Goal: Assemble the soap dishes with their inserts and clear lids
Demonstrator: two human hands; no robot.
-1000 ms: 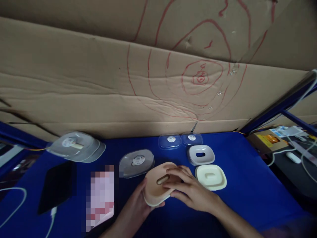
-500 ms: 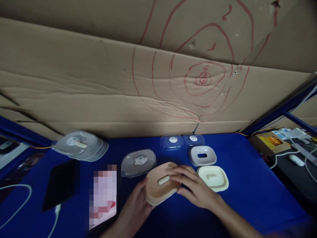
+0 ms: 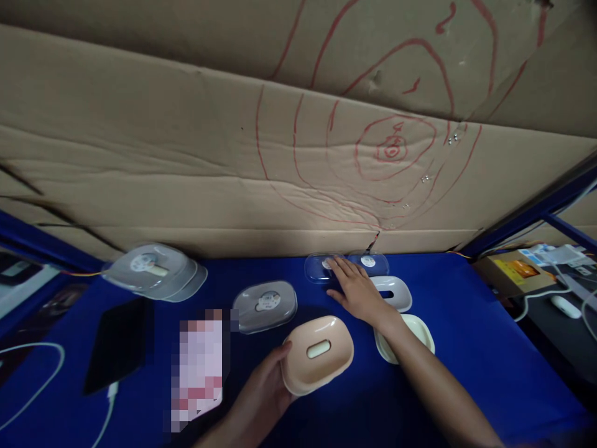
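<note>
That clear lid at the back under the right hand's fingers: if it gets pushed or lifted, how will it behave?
The clear lid looks thin, glossy plastic, so probably light and rather slippery under the right hand. It lies flat and low on the blue table, so a push would likely slide it, not tip it. Its shallow rim may be awkward to pinch.

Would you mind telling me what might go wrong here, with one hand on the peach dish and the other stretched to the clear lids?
1. The left hand steadies the peach soap dish by one edge only; it might tip or slide.
2. The right hand reaches over the white dish and cream dish; the forearm could nudge them.
3. The two clear lids lie side by side, so lifting one may shift the other.
</note>
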